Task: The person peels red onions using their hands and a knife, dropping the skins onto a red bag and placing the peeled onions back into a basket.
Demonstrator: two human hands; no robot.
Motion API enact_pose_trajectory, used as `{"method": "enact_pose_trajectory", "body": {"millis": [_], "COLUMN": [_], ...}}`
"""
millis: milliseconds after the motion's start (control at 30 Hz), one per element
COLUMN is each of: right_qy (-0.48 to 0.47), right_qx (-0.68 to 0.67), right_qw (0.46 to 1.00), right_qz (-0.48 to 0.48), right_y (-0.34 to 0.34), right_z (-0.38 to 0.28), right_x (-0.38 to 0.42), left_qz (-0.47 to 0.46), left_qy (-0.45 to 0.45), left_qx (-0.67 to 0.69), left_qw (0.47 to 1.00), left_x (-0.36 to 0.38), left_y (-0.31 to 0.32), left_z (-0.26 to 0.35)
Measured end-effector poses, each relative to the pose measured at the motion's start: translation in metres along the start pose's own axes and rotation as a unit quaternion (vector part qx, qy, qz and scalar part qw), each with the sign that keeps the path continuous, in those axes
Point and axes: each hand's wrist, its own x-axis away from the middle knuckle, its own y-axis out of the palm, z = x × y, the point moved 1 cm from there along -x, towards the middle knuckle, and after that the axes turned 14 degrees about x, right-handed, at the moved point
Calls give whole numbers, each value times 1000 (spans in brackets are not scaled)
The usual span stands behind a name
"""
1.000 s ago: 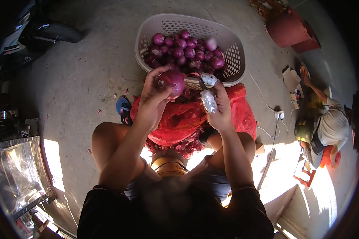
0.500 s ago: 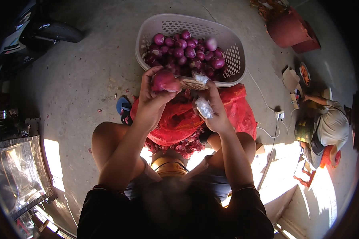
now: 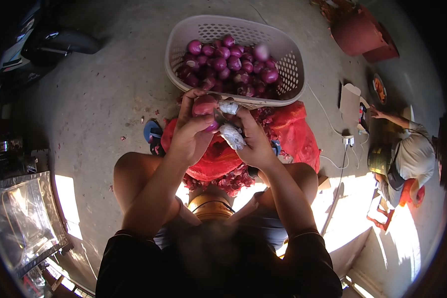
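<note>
Both forearms reached up from the lower centre of the frame and met just below the basket. The left hand (image 3: 188, 136) was curled around a red onion (image 3: 204, 106), fingers wrapped over its far side and thumb pressed against the near side, holding it just above the middle of the picture. The right hand (image 3: 253, 144) came in from the right with its wrist bent inward; it was closed on a small knife (image 3: 219, 119) whose blade lay against the onion, though the blade was mostly hidden between the two hands. Its thumb and forefinger wore pale wrappings (image 3: 232, 135) that looked like tape or plastic, and these fingertips touched the onion.

Right above the hands, in the upper centre, stood a white plastic basket (image 3: 290, 59) on the concrete floor (image 3: 109, 84), partly filled with peeled purple onions (image 3: 228, 62). Beneath the hands a red mesh sack (image 3: 295, 134) lay spread over the person's lap and the floor, with onion skins (image 3: 233, 181) heaped at the centre between the bare knees. A blue sandal (image 3: 151, 131) showed left of the sack.

At the right edge another person (image 3: 407, 159) sat low, an arm stretched toward the upper right. A white cable (image 3: 328, 126) ran across the floor to a plug near them, and a reddish pot (image 3: 357, 32) stood in the upper right corner.
</note>
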Motion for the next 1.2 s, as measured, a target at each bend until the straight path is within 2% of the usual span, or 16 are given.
{"method": "enact_pose_trajectory", "body": {"millis": [133, 233, 333, 367, 500, 600, 667, 700, 800, 833, 933, 1200], "right_qy": [-23, -2, 31, 36, 65, 55, 89, 106, 2, 17, -25, 33], "right_qx": [-14, -25, -68, -136, -131, -108, -58, -33, -7, -22, -6, -21], "right_qw": [998, 998, 994, 987, 989, 993, 993, 991, 996, 996, 1000, 996], "right_qz": [56, 60, 84, 76, -6, 3, -50, -76, -89, -88, 17, 83], "right_y": [6, 5, -6, -8, -23, -22, -23, -23, -16, -17, -16, -33], "right_z": [1, 7, 3, 4, -1, 4, 2, 1, 9, 10, 5, 6], "right_x": [0, -2, -6, -5, -2, 7, 9, 9, 7, 7, -1, -5], "left_qz": [-3, -46, -32, -24, -39, -1, 40, 32, 55, 36, 28, 46], "left_qy": [6, -32, -7, 2, -11, -22, -28, -30, -64, -62, -66, -48], "left_qx": [-9, 72, 28, 27, 8, -70, -128, -162, -112, -111, -112, -122], "left_qw": [1000, 996, 999, 999, 999, 997, 991, 986, 990, 991, 991, 990], "left_x": [-1, 0, -1, 0, -1, 2, 3, 4, 4, 3, 3, 2], "left_y": [0, -10, 1, 7, -10, -5, -2, -1, 6, 6, 8, 5], "left_z": [-2, 2, 1, 1, 6, 6, 3, 2, 1, 0, -1, 5]}}
